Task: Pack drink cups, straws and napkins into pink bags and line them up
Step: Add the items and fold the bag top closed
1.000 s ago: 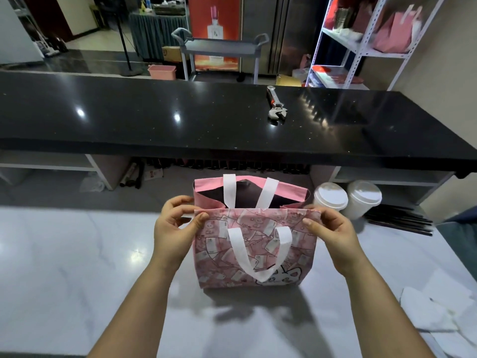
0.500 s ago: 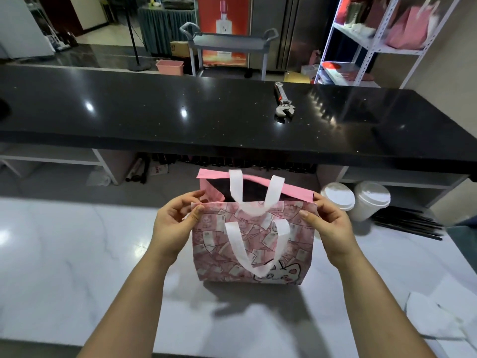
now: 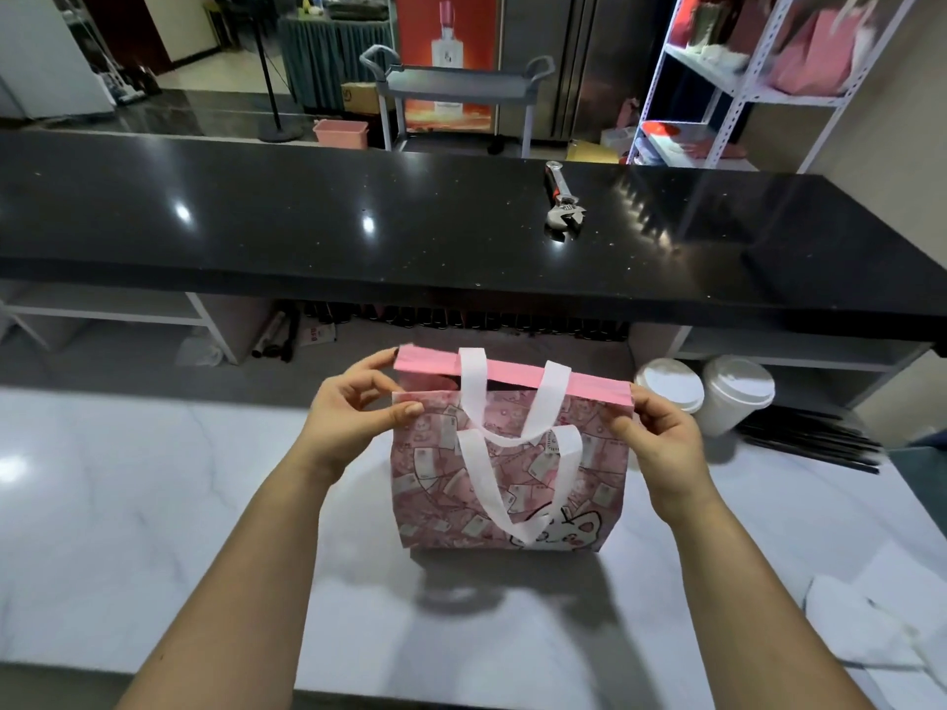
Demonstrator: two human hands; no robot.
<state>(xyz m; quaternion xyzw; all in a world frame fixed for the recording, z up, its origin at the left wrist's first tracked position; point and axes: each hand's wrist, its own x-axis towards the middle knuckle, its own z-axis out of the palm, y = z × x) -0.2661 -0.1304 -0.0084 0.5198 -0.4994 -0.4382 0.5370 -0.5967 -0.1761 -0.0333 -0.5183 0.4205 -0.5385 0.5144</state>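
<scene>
On the white counter point(image 3: 128, 504), right before the person, stands the pink bag point(image 3: 507, 484), its printed side toward the camera and both white handles hanging over that side. The left hand point(image 3: 353, 412) pinches the top left corner of the bag, and the right hand point(image 3: 661, 438) pinches the top right corner. Whether the bottom rests fully on the counter, I cannot tell.

I judge this step to be the preparing of the bag, before anything is packed. No cup shows inside, though the inside is almost hidden. Two lidded cups point(image 3: 702, 392) wait just to the right of the bag, behind the right hand. The black straws point(image 3: 815, 443) lie beyond them, and the white napkins point(image 3: 871, 622) are at the near right.

The next move calls for pulling the two rims apart so the mouth stays wide. Then the right hand can let go and reach for the nearer cup, while the left keeps the soft bag upright.

Compared with one second ago, the mouth is much narrower: the dark inside was clearly open then and is only a thin slit now. The grips stay at the same corners.
</scene>
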